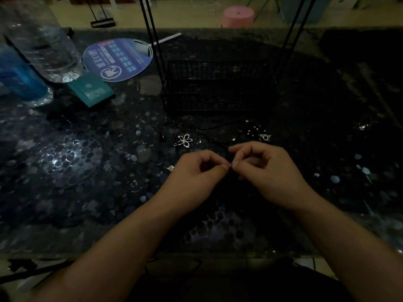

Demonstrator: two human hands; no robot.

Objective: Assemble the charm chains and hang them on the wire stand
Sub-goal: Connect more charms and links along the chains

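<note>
While both hands meet just in front of the wire stand [218, 88], I read this as the fiddly joining step. My left hand [196, 171] and right hand [266, 168] are each curled into a pinch, fingertips almost touching; whatever sits between them is too small and dark to make out, though a thin black cord [209, 138] runs from the right hand's fingers back toward the stand. The flower charm [184, 140] lies on the table between the stand and my hands, the camera charm [265, 137] off to its right, and another small charm [171, 168] just left of the left hand.

The risk, as I judge it, is dim light and a busy speckled tabletop [87, 171]: if the pinch slips, a tiny piece could vanish among the reflections. Tugging the cord could also drag the loose charms.
</note>
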